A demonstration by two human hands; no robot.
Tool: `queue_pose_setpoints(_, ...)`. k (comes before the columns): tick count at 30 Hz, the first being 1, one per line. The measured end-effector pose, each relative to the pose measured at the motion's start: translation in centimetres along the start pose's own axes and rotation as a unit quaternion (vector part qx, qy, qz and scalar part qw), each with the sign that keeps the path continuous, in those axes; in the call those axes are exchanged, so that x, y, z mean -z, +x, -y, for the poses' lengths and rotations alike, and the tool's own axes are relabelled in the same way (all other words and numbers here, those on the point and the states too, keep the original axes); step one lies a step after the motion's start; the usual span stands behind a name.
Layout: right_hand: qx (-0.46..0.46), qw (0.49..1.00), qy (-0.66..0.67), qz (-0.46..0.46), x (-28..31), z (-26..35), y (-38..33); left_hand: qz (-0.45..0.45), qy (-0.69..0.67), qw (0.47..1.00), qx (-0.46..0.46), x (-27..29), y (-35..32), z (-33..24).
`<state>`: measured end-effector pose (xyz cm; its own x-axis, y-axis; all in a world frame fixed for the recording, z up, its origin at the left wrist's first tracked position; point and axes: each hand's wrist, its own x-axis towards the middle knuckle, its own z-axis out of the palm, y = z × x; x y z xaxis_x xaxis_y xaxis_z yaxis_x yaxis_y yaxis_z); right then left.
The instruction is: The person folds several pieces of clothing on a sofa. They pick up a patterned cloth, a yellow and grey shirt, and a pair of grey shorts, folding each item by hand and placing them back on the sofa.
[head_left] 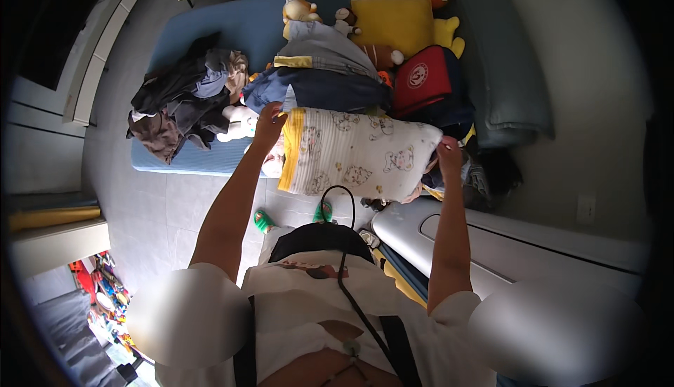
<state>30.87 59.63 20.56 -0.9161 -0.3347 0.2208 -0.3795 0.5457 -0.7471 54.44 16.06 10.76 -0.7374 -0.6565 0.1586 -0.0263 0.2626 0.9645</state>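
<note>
A white blanket (pixel 361 152) with cartoon animal prints and a yellow border hangs stretched between my two hands, in front of the blue sofa. My left hand (pixel 269 126) is closed on its far left corner, beside the yellow border. At the right edge, my right hand (pixel 450 154) pinches the other end. The blanket looks folded into layers. Just beyond it lie a dark blue garment (pixel 316 91) and a grey garment (pixel 330 47). To the left of my left hand, a white plush toy (pixel 240 122) sits partly hidden.
Dark clothes (pixel 186 99) are heaped on the left of the blue sofa (pixel 210 22). A yellow cushion (pixel 393 23), a red bag (pixel 423 82) and several plush toys lie at the back. A silver-grey case-like object (pixel 414 229) stands near right. Colourful toys (pixel 109 303) lie lower left.
</note>
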Motion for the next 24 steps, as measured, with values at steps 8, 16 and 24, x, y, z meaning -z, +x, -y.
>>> queue_pose_setpoints(8, 0.117, 0.966, -0.121, 0.197, -10.7, -1.3, -6.8, 0.172, 0.148, 0.974, 0.015, -0.4, -9.6, 1.2)
queue_pose_setpoints(16, 0.097, 0.888, -0.330, 0.306, -17.6, 2.8, -6.4, 0.215, 0.120, 0.954, 0.169, -0.1, -14.2, 1.1)
queue_pose_setpoints(24, -0.016, 0.821, -0.360, 0.442, -19.7, 4.6, -0.4, 0.006, -0.100, 0.935, 0.340, 8.6, -20.1, 9.5)
